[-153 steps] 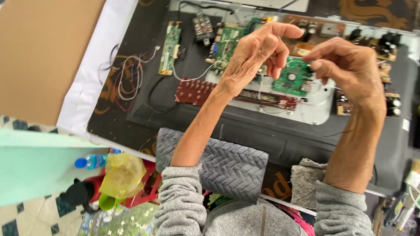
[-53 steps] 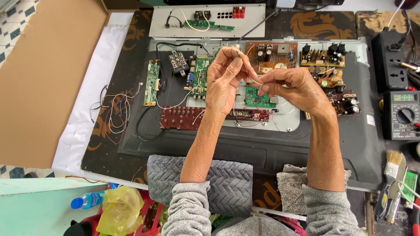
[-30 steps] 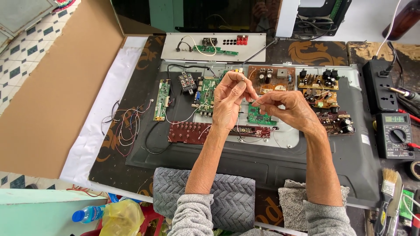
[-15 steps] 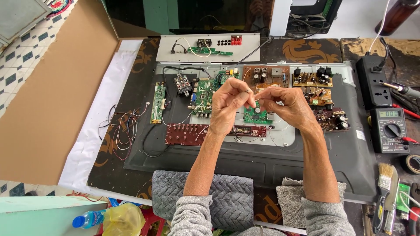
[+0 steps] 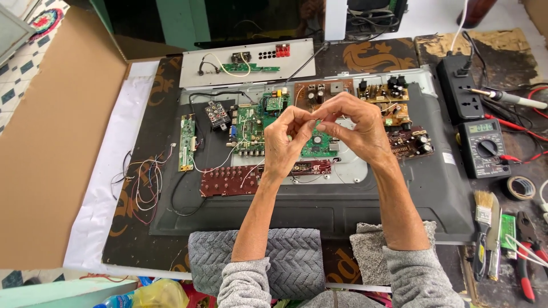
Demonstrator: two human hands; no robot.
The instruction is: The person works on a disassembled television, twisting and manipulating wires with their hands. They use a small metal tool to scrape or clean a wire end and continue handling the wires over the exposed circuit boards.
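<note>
My left hand [image 5: 288, 140] and my right hand [image 5: 357, 122] are raised together over an opened flat television back [image 5: 342, 211]. Their fingertips meet and pinch a small thin piece, too small to identify. Below the hands lie a green main board [image 5: 251, 128], a smaller green board [image 5: 319, 148] and a long dark-red board [image 5: 228, 179]. A brown board with capacitors [image 5: 408, 140] sits just right of my right hand. Both forearms come up from grey knit sleeves at the bottom edge.
A multimeter [image 5: 482, 145], power strip [image 5: 459, 77] and soldering iron [image 5: 508, 98] lie at the right, with a tape roll [image 5: 520, 187], brush [image 5: 483, 214] and pliers [image 5: 525, 251] below. Loose wires [image 5: 142, 182] and cardboard [image 5: 51, 142] are at left. A grey panel [image 5: 245, 63] lies behind.
My hands were apart five seconds ago and have come together, fingertips pinched. Since then they stay joined over the boards while the view pulls back and shows more of the bench.
</note>
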